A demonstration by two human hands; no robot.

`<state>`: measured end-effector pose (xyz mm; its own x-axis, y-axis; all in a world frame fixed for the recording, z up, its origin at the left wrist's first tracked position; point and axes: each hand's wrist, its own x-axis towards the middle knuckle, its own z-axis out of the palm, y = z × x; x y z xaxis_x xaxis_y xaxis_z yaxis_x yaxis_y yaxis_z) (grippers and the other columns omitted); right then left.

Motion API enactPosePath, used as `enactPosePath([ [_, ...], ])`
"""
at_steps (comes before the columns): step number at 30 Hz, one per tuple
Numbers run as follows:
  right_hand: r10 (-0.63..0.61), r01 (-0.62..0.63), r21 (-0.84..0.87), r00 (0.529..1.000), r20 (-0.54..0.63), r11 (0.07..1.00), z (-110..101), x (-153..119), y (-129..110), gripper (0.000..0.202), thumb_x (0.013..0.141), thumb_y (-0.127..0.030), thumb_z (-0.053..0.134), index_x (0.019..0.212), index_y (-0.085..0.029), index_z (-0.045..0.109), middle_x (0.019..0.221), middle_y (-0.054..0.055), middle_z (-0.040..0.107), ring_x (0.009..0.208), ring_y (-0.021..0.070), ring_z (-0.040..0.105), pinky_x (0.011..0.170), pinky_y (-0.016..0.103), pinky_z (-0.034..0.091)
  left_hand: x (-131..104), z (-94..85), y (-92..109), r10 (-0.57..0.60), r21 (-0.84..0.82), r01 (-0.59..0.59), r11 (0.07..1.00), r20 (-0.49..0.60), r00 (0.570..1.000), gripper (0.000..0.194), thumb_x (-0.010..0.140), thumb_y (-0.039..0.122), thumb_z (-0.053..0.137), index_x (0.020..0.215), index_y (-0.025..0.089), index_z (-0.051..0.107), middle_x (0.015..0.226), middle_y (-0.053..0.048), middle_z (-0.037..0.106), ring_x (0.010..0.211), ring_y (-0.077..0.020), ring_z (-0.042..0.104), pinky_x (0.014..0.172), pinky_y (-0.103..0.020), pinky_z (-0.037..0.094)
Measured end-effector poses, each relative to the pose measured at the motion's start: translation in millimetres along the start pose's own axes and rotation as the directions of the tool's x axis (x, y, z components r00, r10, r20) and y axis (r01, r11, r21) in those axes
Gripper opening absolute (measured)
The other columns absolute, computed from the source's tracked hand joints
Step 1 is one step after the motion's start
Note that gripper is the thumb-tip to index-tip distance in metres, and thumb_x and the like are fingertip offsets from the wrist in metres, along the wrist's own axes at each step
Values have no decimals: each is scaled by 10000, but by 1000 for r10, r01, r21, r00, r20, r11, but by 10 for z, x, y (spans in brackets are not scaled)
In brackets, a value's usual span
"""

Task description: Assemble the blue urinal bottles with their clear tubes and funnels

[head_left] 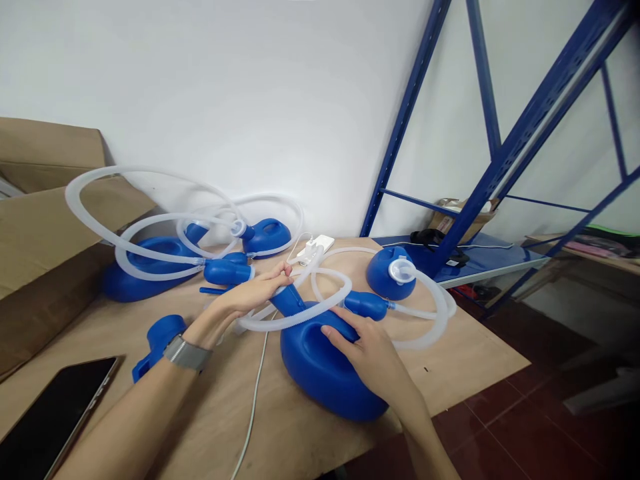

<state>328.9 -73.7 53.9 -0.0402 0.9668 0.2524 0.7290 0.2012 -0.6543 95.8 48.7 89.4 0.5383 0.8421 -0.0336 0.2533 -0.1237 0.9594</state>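
Note:
A blue plastic container (320,370) with a built-in handle lies on the wooden table (465,360) in front of me. A translucent white corrugated hose (425,337) loops over it and runs to a blue funnel piece (390,272) at the right. My right hand (367,353) rests on the container's handle, fingers hooked around it. My left hand (250,297), a watch on its wrist, pinches the hose near the container's neck (289,300).
More blue containers with coiled hoses (150,260) lie at the back left beside a cardboard box (40,220). A blue cap piece (157,340), a dark laptop (55,417), a white charger (315,245) and its cable (255,400) share the table. Blue metal shelving (480,200) stands right.

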Motion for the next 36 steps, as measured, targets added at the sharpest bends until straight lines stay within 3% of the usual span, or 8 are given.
enactPosePath([
  [3,-18,18,2,1000,-8,1000,4,-3,-10,381,1012,-497,630,1284,-266,763,1237,64,799,1084,340,737,980,478,514,-40,-54,53,-25,44,24,999,22,999,302,887,481,593,1065,264,483,831,55,450,778,-163,451,754,-295,428],
  [6,-52,52,1,999,-10,999,4,-1,-30,330,1018,-474,624,1248,-287,770,1216,46,806,1076,325,749,954,450,518,-102,-113,131,-34,209,17,978,77,996,336,936,531,571,1135,274,485,768,73,412,712,-157,404,719,-295,403],
  [10,-66,66,-23,998,-21,998,5,-1,-46,297,1014,-462,628,1209,-294,777,1181,36,814,1059,321,755,933,438,518,-155,-148,207,-2,394,-59,917,153,988,367,987,559,503,1201,264,541,850,42,537,781,-171,483,772,-305,427],
  [18,-31,31,-23,1000,0,999,-11,-1,-53,363,1023,-510,593,1234,-274,769,1235,64,797,1099,332,741,964,461,526,-133,-143,191,14,383,-87,920,189,982,430,1006,554,492,1276,261,654,1246,-45,692,1159,-254,615,980,-350,502],
  [25,-11,4,81,996,94,997,-87,63,-63,389,998,-519,626,1277,-283,762,1234,50,800,1097,313,745,1010,461,536,-179,-410,140,-51,295,-55,954,340,939,523,1000,600,561,1463,367,624,1609,-5,547,1467,-268,476,1163,-350,415],
  [31,-96,71,141,979,178,987,-154,101,-67,354,1004,-495,631,1280,-315,759,1292,22,784,1173,296,734,1059,448,529,-285,-511,241,-121,363,-57,930,449,885,444,993,531,609,1398,368,689,1346,-17,712,1384,-244,525,1138,-327,409],
  [34,-57,31,136,980,193,990,-180,125,-41,377,995,-497,640,1289,-289,753,1319,37,774,1212,313,719,1086,480,519,-291,-464,296,-81,382,-77,921,381,921,464,979,510,619,1387,307,704,1056,-35,722,1049,-213,619,891,-293,493],
  [36,-27,6,119,985,172,993,-178,135,-17,406,984,-511,648,1294,-271,752,1309,55,777,1206,328,719,1090,503,515,-278,-445,309,-46,375,-90,923,338,940,497,950,517,647,1373,264,713,895,-21,660,847,-181,571,740,-278,465],
])
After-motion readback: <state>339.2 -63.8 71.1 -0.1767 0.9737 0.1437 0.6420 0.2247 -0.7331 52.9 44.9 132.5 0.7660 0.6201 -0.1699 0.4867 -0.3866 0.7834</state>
